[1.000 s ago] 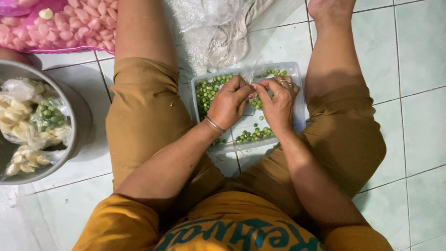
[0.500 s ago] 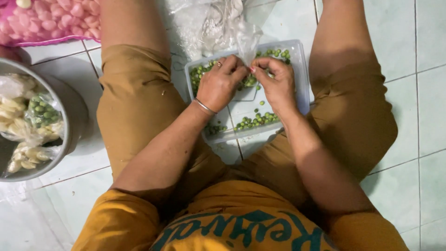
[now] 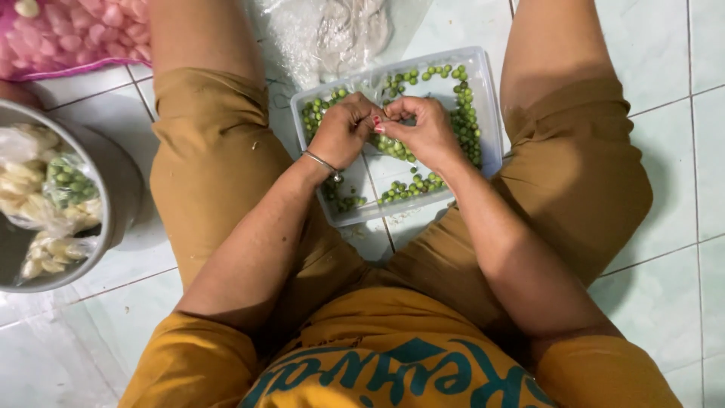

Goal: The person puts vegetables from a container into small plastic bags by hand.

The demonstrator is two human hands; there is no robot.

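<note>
While the head view looks straight down, the left hand [image 3: 343, 130] and right hand [image 3: 424, 130] meet over a clear plastic tray [image 3: 485, 98] of green peas [image 3: 468, 121] on the tiled floor [image 3: 664, 287], set between the knees for easy reach. Both hands' fingers are curled nearly closed, pinching something small between them; what it is I cannot tell. A metal bowl [image 3: 113, 219] of bagged produce [image 3: 53, 189] sits left.

Mustard shirt with teal print, matching shorts, thin silver bracelet [image 3: 322, 162]
</note>
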